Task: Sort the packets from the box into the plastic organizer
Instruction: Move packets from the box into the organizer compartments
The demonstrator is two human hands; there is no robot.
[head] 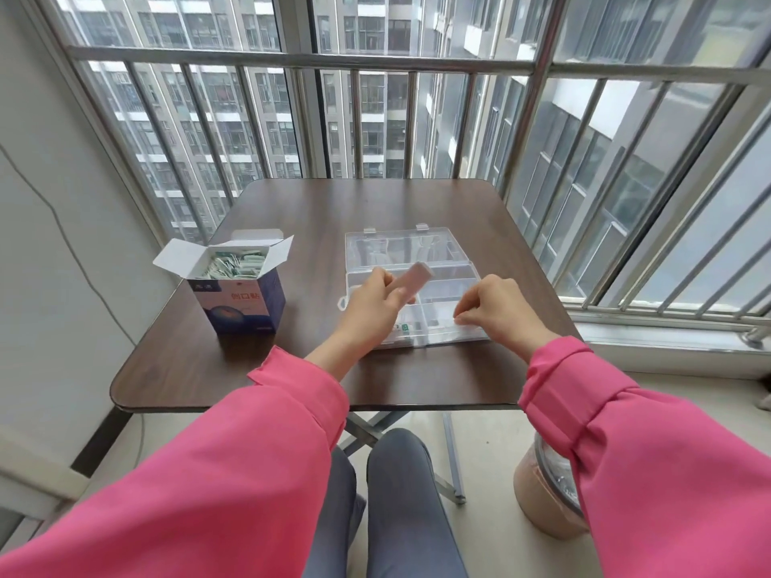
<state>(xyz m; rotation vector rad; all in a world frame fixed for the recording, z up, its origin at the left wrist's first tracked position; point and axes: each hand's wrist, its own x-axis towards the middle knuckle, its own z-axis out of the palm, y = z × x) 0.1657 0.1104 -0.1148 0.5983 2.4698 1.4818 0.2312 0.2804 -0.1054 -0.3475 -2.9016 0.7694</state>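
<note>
Pink sleeves [250, 452] reach forward over the dark wood counter [292, 210] to a clear plastic organizer [417, 248] with its lid thrown back. The left hand [371, 304] pinches a pinkish strip packet [415, 277] between thumb and fingers, raised at a slant above the organizer's middle compartments. The right hand [496, 306] has its fingers curled at the near right compartment, fingertips pressed to something flat and white there; whether it grips a packet or just the tray edge I cannot tell.

The packets look paper-light, thin and bendy, likely a little slick, so a pinch at one end probably serves best; a hard squeeze would crease them.

The blue-and-white carton [240, 292] stands well to the left, flaps open, crammed with green-and-white packets [233, 267]. In the organizer, a few packets [406, 327] lie in the near compartment; the far compartments look bare, though glare hides detail.
</note>
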